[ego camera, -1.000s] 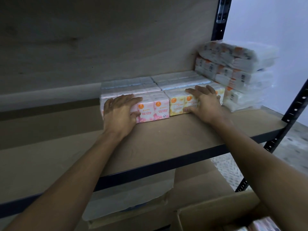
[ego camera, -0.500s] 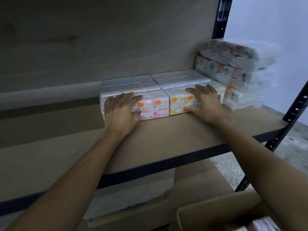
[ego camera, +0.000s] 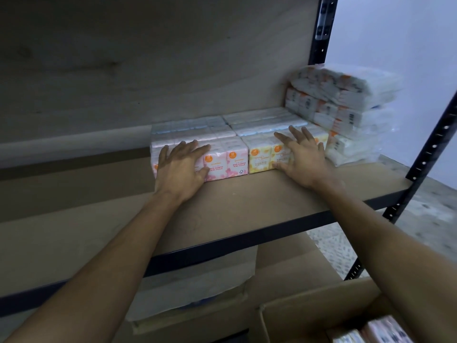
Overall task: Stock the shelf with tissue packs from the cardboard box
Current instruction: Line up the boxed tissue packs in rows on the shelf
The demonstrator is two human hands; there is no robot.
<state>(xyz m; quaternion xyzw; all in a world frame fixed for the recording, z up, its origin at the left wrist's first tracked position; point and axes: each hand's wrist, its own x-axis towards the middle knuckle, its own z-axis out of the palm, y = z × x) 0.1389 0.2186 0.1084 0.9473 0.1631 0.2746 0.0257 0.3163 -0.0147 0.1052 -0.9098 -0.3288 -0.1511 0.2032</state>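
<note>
Brown board shelf (ego camera: pixel 247 206), matte, with a dark metal front rail, set in a black perforated-post rack; plain wood-grain panel behind. Two plastic-wrapped tissue multipacks sit side by side toward the shelf's right rear, well back from the front edge. Left hand (ego camera: pixel 179 168) lies flat over the front top edge of the pink pack (ego camera: pixel 228 160), fingers spread across its top, thumb against its glossy printed front face; open, not clamped. Right hand (ego camera: pixel 303 157) likewise lies flat on the yellow pack (ego camera: pixel 259 158), fingers splayed, thumb low on the front by the shelf board. Stack of white crinkled-film packs (ego camera: pixel 346 112) fills the right rear corner, touching the yellow pack. Cardboard box (ego camera: pixel 296 315) at bottom right, below the shelf, holds more packs.
</note>
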